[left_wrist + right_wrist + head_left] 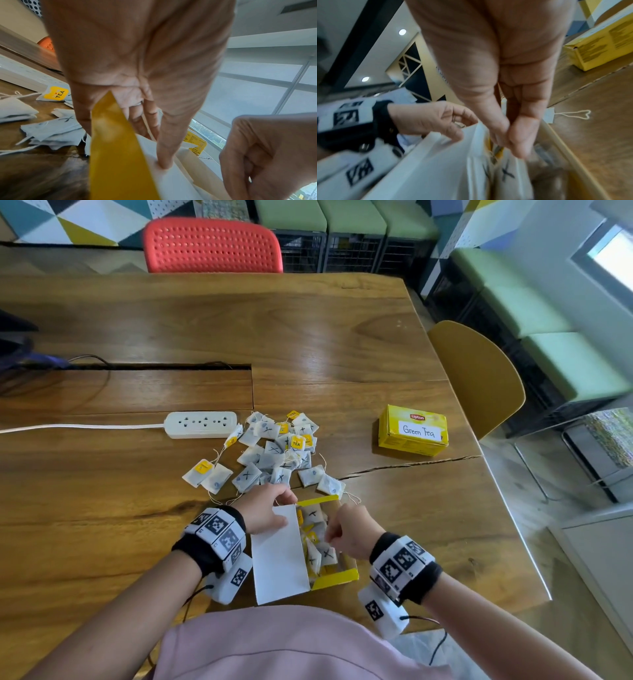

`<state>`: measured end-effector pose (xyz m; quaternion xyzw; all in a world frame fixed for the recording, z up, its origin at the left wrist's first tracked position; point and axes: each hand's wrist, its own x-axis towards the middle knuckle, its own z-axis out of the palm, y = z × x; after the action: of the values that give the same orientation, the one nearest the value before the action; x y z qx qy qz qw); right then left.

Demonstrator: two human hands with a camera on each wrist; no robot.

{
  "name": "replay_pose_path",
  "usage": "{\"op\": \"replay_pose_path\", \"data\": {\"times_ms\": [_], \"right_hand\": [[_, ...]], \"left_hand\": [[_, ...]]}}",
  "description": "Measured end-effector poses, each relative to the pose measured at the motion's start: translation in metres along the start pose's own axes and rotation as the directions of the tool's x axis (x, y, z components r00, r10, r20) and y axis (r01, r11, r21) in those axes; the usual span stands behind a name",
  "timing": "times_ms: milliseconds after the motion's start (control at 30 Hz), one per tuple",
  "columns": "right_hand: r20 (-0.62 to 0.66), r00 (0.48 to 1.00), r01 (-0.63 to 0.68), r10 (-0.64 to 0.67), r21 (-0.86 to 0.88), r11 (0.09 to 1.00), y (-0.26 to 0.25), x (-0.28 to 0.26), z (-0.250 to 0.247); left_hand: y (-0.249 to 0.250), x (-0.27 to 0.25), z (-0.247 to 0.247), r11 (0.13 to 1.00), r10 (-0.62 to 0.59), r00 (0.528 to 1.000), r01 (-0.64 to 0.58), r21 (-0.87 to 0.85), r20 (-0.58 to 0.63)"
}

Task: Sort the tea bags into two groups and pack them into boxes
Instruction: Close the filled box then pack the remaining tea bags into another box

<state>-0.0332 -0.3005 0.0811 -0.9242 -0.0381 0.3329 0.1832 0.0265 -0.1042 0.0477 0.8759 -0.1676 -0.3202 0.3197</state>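
Two yellow boxes sat on the wooden table point(102, 474) in the head view: a closed box point(412, 431) labelled "Green Tea" far to the right, and an open box point(337, 575) at the near edge, between the wrists. The left hand point(263, 513) pinched the open box's raised white flap point(279, 556), which hid that box's left wall. The right hand point(349, 534) hung over the opening with fingers curled inward; what they held was hidden from above. Tea bags marked with an X lay inside, partly covered by the hands. A loose pile point(274, 451) of bags lay just beyond the open box, beside a white power strip point(200, 424); which bags carried marks was hard to read at that size. In the left wrist view, the left hand point(137, 75) filled most of the picture, thumb and fingers clamping the flap point(118, 155), its yellow face blurred and cut off at the bottom edge. The right hand point(271, 152) showed at lower right as a curled fist. In the right wrist view, the right hand point(510, 125) pointed down into the box, fingertips pressed together on the top of a bag point(506, 175) marked X, though blur smeared the contact. The box's interior below was too blurred to make out.
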Motion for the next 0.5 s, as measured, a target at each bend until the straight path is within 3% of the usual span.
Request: {"op": "replay_pose_path", "data": {"times_ms": [100, 233, 500], "right_hand": [[0.028, 0.999, -0.037, 0.039, -0.090, 0.995, -0.006, 0.002, 0.014], [0.073, 0.993, -0.095, 0.098, -0.049, 0.994, -0.013, 0.007, 0.028], [0.037, 0.985, -0.163, 0.167, -0.097, 0.982, -0.012, 0.013, 0.038]], "left_hand": [[0.001, -0.001, 0.000, 1.000, 0.006, 1.000, -0.006, 0.000, 0.000], [0.003, -0.002, 0.000, 1.000, 0.000, 1.000, 0.000, -0.003, -0.007], [0.005, -0.005, 0.002, 1.000, -0.030, 1.000, 0.030, -0.005, 0.003]]}}
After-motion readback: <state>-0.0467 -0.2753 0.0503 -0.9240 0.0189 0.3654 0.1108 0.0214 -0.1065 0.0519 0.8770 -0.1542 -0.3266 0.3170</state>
